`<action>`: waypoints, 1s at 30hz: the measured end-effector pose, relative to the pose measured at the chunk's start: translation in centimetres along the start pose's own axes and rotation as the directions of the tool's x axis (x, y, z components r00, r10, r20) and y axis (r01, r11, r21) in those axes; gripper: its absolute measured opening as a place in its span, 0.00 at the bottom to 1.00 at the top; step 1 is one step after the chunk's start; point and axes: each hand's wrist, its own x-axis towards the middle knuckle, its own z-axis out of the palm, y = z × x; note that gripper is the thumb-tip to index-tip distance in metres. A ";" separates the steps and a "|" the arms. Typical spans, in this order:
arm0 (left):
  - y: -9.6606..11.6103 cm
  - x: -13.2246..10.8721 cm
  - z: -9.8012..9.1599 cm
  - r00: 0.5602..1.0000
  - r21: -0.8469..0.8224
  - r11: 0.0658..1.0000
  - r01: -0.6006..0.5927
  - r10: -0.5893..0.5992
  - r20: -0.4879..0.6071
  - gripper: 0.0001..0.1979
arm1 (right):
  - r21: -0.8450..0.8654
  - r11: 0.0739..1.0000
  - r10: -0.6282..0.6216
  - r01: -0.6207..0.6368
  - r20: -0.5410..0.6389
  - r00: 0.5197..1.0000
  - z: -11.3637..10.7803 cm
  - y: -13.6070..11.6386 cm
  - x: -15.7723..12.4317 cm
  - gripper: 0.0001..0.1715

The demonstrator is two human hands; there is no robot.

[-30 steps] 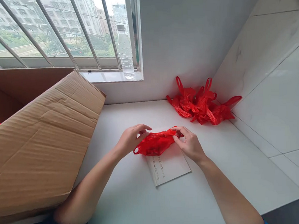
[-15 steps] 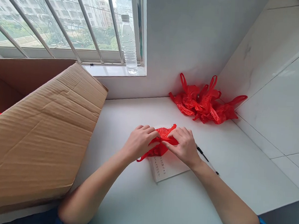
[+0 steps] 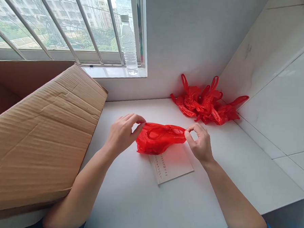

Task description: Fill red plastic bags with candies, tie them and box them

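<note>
A thin red plastic bag is stretched sideways between my two hands over the white table. My left hand pinches the upper left edge of its opening between thumb and fingertips. At the right end, my right hand grips the bag's edge the same way. Below the bag lies a white notepad with columns of small handwritten marks; its far part is covered by the bag. Whether anything is inside the bag I cannot make out.
A large open cardboard box stands at the left, something red inside it. Several crumpled red plastic bags are heaped at the back right against the wall. A clear water bottle stands on the windowsill. The table's front edge runs at lower right.
My hands have moved apart, left and right, pulling the bunched bag out wide with its opening spread. The black pen seen beside the notepad earlier is now out of sight.
</note>
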 end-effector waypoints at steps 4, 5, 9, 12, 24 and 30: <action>2.3 -0.6 1.5 0.980 -0.078 0.985 -0.155 0.164 0.115 0.16 | 0.064 0.998 -0.005 -0.003 0.133 0.991 0.7 -1.8 -0.9 0.19; 2.7 -0.7 1.9 0.969 -0.077 0.977 -0.197 0.206 0.134 0.15 | 0.071 0.997 -0.015 0.002 0.173 0.985 0.9 -2.1 -1.0 0.19; 3.0 -0.8 2.2 0.976 -0.178 0.963 -0.202 0.213 0.044 0.11 | 0.201 0.971 0.079 -0.127 0.231 0.970 0.8 -2.1 -0.9 0.07; 2.5 -0.5 1.4 0.992 -0.422 0.905 -0.063 0.012 -0.123 0.08 | 0.410 0.867 0.254 -0.282 0.122 0.959 0.2 -0.8 -0.3 0.09; 3.4 -0.9 -0.6 0.970 -0.783 0.610 -0.124 -0.092 -0.225 0.26 | 0.480 0.857 0.227 -0.187 -0.027 0.974 -0.9 -0.8 0.0 0.14; 5.4 -1.9 -2.2 0.944 -0.544 0.772 -0.330 0.271 -0.190 0.24 | 0.220 0.953 -0.190 0.209 -0.101 0.976 -1.2 -2.0 -0.7 0.09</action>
